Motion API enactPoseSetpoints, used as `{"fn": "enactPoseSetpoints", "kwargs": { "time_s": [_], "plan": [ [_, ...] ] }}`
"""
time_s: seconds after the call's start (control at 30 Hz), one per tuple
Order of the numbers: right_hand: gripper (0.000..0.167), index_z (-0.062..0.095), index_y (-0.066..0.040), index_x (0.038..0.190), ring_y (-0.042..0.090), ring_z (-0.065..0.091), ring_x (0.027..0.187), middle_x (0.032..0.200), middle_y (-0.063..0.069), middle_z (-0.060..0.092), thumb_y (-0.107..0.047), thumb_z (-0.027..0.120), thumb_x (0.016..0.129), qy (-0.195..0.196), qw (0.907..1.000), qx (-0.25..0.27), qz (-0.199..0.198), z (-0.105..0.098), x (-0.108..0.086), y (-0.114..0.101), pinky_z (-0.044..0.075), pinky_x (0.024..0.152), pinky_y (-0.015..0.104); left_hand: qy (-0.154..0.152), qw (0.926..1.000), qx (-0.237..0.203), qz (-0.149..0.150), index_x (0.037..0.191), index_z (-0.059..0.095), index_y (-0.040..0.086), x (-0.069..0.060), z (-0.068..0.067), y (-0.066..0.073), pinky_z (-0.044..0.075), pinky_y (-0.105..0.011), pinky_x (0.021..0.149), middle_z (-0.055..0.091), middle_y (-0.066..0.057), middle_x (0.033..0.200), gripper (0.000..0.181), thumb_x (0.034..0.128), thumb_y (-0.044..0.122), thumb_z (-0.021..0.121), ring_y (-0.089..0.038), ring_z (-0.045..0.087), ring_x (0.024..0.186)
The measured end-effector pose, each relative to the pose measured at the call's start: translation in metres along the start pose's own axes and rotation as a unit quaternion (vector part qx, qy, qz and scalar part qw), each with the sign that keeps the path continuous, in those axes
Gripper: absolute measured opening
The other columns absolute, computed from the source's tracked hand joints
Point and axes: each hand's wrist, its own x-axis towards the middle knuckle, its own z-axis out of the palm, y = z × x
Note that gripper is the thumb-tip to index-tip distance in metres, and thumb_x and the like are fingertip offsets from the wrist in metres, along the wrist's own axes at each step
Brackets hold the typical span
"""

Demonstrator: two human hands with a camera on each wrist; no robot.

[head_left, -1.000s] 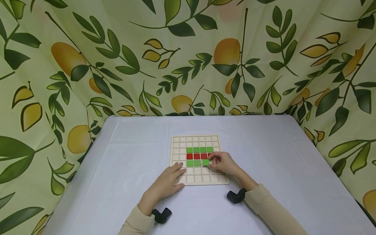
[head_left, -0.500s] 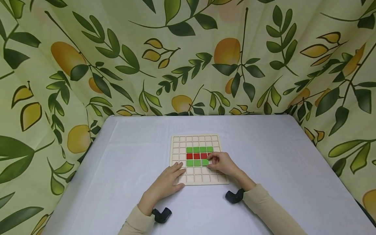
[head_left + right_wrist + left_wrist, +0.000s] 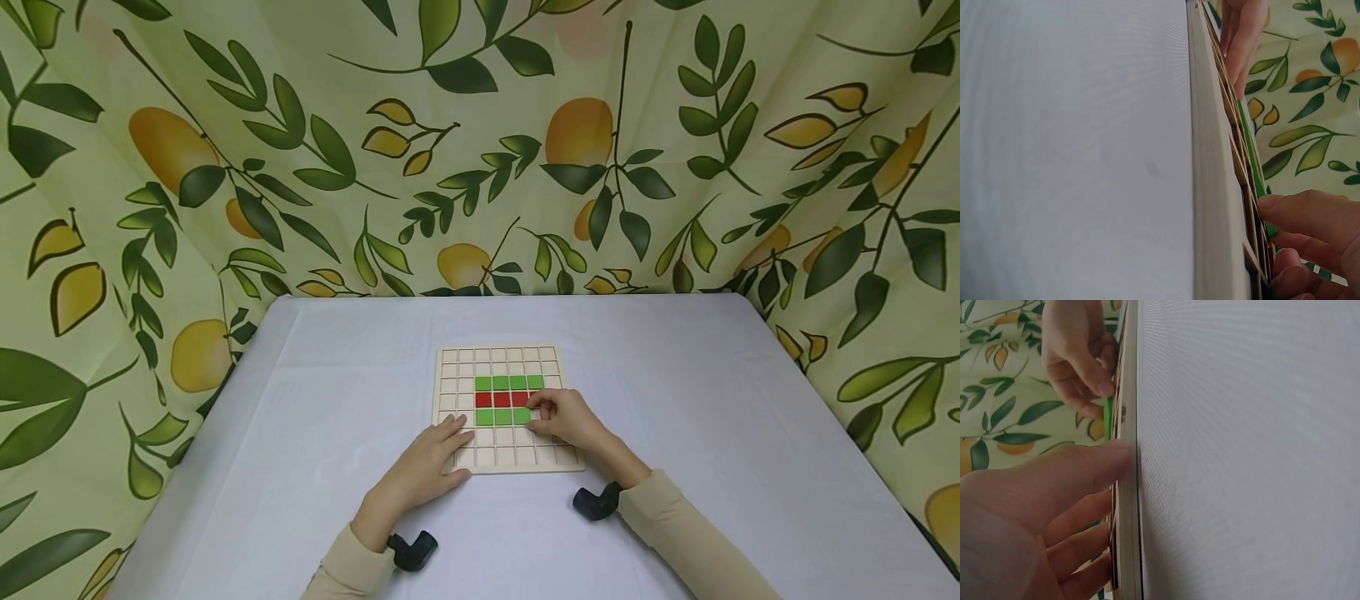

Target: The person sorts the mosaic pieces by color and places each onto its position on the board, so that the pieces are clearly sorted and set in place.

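A square wooden grid board [image 3: 487, 456] lies on the table in the head view. Three rows of tiles fill its middle: green, red [image 3: 502, 399], then green. My left hand [image 3: 423, 467] rests on the board's near left part with fingers spread; in the left wrist view the thumb [image 3: 1094, 465] touches the board's edge. At the right end of the near row my right hand [image 3: 567, 416] pinches a green tile [image 3: 521, 416] between thumb and fingers, its right side covered by them. The right wrist view shows the thumb [image 3: 1297, 212] against the green tile's edge.
A white cloth covers the table [image 3: 675, 358]. Behind and beside it hangs a leaf-and-fruit patterned curtain [image 3: 337, 250]. A black elbow-shaped piece sits at each wrist, one at the left [image 3: 414, 551] and one at the right [image 3: 597, 502].
The right hand has shifted slightly left with the green tile, which now sits level with the near green row instead of standing a little apart. The left hand has stayed still.
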Motion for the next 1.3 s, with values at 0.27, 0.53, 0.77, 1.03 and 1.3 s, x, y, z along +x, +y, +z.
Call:
{"fn": "enactPoseSetpoints", "kwargs": {
  "time_s": [0.27,0.53,0.77,1.03,1.3],
  "plan": [
    [0.022,0.069,-0.001,0.096,0.006,0.042,0.058,0.065,0.0,0.051,-0.008,0.077,0.078,0.002,1.0,-0.006,-0.006,0.0,0.0,0.0,0.034,0.05,0.015,-0.003,1.0,-0.001,-0.004,0.136,0.054,0.006,0.0,0.0,0.0,0.033,-0.053,0.117,0.043,-0.014,0.152,0.054,0.0867,0.025,0.068,-0.036,0.037,0.144],
    [0.022,0.07,-0.001,0.097,0.006,0.042,0.057,0.067,0.001,0.053,-0.009,0.077,0.078,0.002,0.9998,0.018,0.003,-0.002,-0.001,0.003,0.034,0.049,0.015,0.002,1.0,0.0,0.001,0.135,0.054,0.006,0.0,-0.001,0.001,0.034,-0.053,0.117,0.044,-0.015,0.151,0.054,0.0867,0.025,0.068,-0.036,0.037,0.143],
    [0.021,0.07,0.0,0.097,0.005,0.043,0.058,0.069,0.002,0.055,-0.009,0.076,0.079,0.0,0.9995,0.031,0.002,-0.009,-0.004,0.007,0.035,0.049,0.014,0.0,1.0,-0.003,0.003,0.136,0.054,0.005,0.0,0.0,0.0,0.033,-0.054,0.117,0.043,-0.015,0.152,0.054,0.0873,0.024,0.068,-0.036,0.036,0.144],
    [0.02,0.069,0.0,0.096,0.005,0.044,0.059,0.07,0.001,0.054,-0.007,0.076,0.078,-0.004,0.9991,0.043,0.003,-0.019,-0.009,0.007,0.036,0.05,0.014,0.0,1.0,-0.004,-0.002,0.136,0.054,0.006,0.0,0.0,0.0,0.033,-0.053,0.118,0.043,-0.014,0.152,0.054,0.0871,0.025,0.068,-0.035,0.036,0.144],
    [0.02,0.068,0.002,0.096,0.003,0.044,0.057,0.07,0.002,0.055,-0.007,0.075,0.079,0.005,0.9983,0.056,0.01,-0.027,-0.014,0.016,0.037,0.048,0.014,0.003,1.0,-0.005,0.0,0.135,0.054,0.006,-0.001,-0.001,0.001,0.034,-0.053,0.117,0.044,-0.015,0.152,0.054,0.0867,0.024,0.068,-0.036,0.037,0.144]
  ]
}}
